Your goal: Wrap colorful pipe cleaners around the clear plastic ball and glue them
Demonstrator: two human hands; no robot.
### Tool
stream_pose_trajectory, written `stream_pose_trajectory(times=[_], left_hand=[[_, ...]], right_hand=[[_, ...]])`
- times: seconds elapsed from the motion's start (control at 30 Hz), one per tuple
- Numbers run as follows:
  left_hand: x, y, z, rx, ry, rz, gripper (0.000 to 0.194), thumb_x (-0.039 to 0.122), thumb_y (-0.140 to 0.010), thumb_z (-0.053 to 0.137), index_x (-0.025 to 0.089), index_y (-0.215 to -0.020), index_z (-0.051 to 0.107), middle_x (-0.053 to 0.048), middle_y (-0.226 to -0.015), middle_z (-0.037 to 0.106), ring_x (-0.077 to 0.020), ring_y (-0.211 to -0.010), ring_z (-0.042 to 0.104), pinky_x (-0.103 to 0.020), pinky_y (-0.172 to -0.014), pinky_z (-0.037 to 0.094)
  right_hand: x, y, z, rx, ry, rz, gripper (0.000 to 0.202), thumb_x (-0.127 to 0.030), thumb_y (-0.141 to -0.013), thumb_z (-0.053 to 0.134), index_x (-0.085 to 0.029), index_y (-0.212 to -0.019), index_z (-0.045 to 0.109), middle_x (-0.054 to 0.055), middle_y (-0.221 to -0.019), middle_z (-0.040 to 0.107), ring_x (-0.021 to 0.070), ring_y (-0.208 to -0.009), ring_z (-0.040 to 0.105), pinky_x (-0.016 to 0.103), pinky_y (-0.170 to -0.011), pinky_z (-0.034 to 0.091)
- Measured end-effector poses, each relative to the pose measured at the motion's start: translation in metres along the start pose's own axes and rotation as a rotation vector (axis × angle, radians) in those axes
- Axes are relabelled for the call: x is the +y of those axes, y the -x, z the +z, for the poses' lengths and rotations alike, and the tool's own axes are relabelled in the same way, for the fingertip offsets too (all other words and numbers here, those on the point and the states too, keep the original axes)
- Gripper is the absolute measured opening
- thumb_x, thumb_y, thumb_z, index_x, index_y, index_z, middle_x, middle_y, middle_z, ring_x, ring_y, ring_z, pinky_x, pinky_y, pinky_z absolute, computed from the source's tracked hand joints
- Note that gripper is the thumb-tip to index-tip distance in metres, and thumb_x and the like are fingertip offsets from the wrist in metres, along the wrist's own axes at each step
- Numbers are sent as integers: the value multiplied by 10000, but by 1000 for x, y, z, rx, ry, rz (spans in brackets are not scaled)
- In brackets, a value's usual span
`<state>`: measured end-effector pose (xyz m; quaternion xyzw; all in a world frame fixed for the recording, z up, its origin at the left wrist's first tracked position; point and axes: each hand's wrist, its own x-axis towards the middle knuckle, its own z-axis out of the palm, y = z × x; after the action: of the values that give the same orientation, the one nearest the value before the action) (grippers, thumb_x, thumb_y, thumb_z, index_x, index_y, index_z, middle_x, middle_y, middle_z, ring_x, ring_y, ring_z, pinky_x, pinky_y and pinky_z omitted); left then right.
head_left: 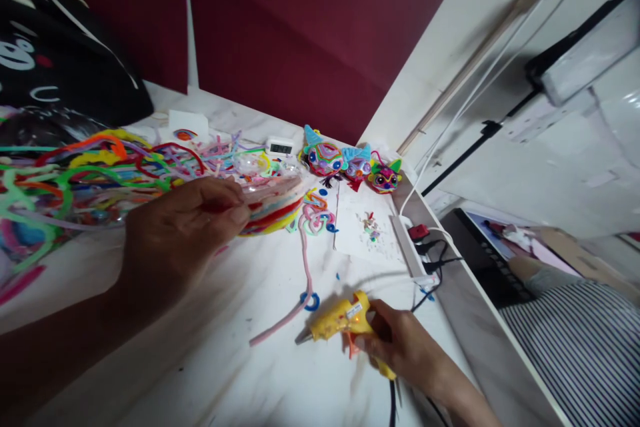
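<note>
My left hand (175,233) is closed on a rounded, bowl-like craft piece (273,210) with red, yellow and pale stripes, held above the table. My fingers pinch its near rim. At the lower right, my right hand (405,347) wraps round the handle of a yellow glue gun (345,317), whose metal nozzle points left and down. Between the hands, a pink pipe cleaner (280,328) lies on the white table and passes by a blue ring (310,301). More coiled pink pipe cleaners (317,219) sit just beyond the striped piece.
Tangled, colourful pipe cleaners (75,180) cover the left side. Several decorated animal-faced ornaments (325,159) stand at the back by a small digital clock (280,146). A white power strip (411,250) with plugs runs along the right edge, near a paper sheet (385,213). A person's striped clothing (580,340) shows at right.
</note>
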<state>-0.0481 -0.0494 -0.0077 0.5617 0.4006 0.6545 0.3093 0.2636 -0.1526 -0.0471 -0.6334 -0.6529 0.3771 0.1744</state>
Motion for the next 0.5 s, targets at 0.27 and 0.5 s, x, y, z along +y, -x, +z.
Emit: stream_pose_trajectory(times=[0.27,0.5], left_hand=[[-2,-1,-3,-2,0,40,61,143,-794,667,198,-772,677,21,-867,674,-137,-867,623,-248,-784,477],[2,-6,-4,38,-26,94,65,142,-799,666,187,-753,675,35,-812,673,-114,-807,613,-221,-755,470]], right_hand=[[-66,-29,34,91,414,-596,229,-244,-958,468,-172,-972,685,98,-881,665,235,-815,635,375,-735,554],[-91,-75,88,-94,839,-874,209,-332,-942,571,-148,-889,654,75,-888,666,239,-836,623,381,-792,536]])
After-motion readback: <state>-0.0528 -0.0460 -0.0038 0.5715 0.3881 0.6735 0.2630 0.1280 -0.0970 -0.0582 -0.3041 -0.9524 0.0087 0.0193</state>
